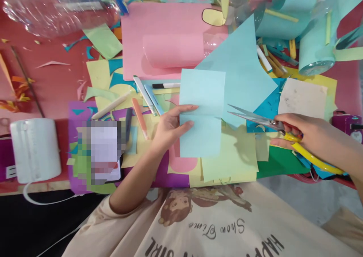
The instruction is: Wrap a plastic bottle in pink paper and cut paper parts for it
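Observation:
My left hand [172, 126] pinches the left edge of a light blue sheet of paper [202, 136], thumb in front. A crease runs across the middle of this sheet. To its right, my right hand [293, 130] holds yellow-handled scissors [255, 119]. Their blades are slightly parted and point left, with the tips just short of the sheet's right edge. Behind the sheet lies a larger light blue piece of paper [244, 67] with a pointed corner. Pale yellow paper [235, 151] lies beneath.
A pink-wrapped bottle [172, 50] rests on pink paper [132, 41]. Several markers [138, 117] lie to the left, near a phone [104, 151] and a white pouch [35, 149]. A clear plastic bottle [36, 14] is at the back left. Blue paper-wrapped bottles [316, 49] stand at the back right.

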`<state>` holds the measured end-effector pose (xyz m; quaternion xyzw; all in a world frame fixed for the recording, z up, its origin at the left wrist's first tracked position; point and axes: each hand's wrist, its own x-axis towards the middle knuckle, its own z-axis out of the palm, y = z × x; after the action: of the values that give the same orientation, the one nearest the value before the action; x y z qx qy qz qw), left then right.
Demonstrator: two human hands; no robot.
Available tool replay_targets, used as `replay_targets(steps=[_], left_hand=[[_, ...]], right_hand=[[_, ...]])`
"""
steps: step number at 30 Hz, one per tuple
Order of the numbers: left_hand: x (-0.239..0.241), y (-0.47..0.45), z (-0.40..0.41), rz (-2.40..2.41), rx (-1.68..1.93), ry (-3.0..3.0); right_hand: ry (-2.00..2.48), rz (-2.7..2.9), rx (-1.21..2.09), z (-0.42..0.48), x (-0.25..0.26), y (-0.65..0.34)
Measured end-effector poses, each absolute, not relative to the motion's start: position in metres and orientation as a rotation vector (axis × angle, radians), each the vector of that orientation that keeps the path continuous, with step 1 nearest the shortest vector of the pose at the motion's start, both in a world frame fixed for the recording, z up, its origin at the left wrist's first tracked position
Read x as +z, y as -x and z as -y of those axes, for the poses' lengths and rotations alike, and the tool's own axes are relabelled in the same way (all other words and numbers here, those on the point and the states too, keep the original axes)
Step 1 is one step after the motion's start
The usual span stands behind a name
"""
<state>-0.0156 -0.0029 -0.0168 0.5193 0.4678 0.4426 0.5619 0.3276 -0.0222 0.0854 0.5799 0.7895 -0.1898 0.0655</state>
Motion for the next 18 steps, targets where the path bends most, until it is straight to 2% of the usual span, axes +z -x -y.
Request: replay_targets(steps=[18], left_hand=[[-0.015,0.014,0.011,-1.021,1.025,-1.492]], right_hand=[[-1.456,-2.264,-0.701,0.011,0.089,-0.289]])
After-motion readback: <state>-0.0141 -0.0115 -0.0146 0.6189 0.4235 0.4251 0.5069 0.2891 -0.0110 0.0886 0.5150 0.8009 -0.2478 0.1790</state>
